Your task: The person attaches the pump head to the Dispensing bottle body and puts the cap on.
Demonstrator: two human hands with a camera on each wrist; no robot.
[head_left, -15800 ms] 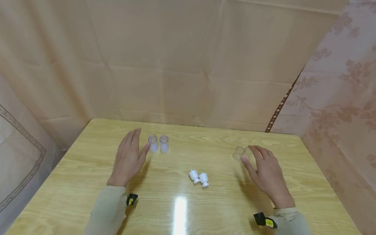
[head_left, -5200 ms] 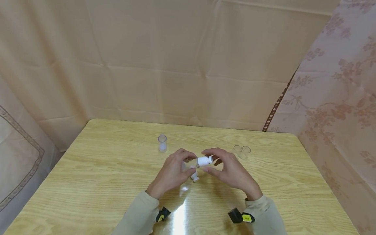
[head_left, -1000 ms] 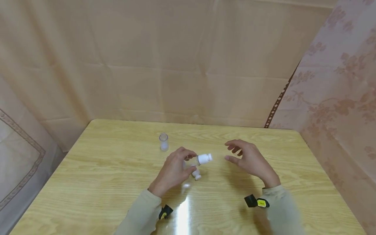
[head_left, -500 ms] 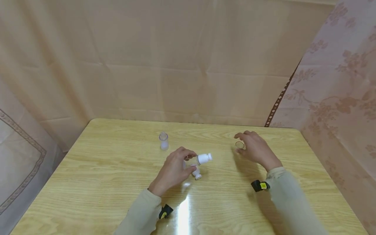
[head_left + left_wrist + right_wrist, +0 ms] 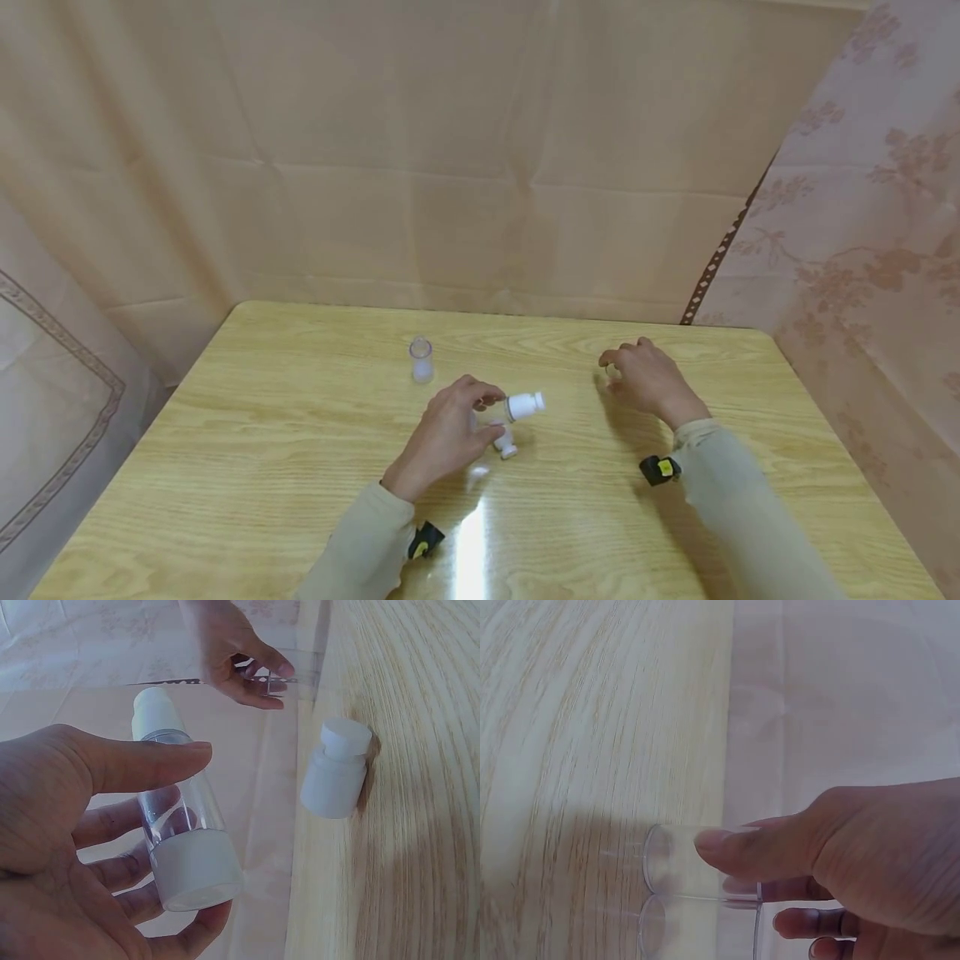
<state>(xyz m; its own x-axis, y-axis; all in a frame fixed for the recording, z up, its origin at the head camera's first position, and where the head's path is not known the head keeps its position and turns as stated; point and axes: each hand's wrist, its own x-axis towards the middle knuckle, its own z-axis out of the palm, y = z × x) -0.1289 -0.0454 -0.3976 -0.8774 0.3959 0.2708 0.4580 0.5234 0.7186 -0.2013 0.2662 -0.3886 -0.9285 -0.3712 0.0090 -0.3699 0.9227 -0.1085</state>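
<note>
Tilted on its side, a small clear bottle with a white base and a white pump top is held by my left hand. In the left wrist view, the thumb lies across its body and the fingers curl behind. A second white pump top lies on the table just below this hand. At the table's right, my right hand pinches a clear cylindrical cap between thumb and fingers. A matching clear cap sits right beside it in the right wrist view, mostly hidden by the hand in the head view.
Another clear bottle body with a white base stands upright near the back left of the wooden table. Beige curtain hangs behind the table's far edge, and a floral cloth hangs along the right.
My right hand has moved away from the bottle to the right and back, and now grips a clear cap. Earlier, the left hand took one bottle body, which received a pump top.
</note>
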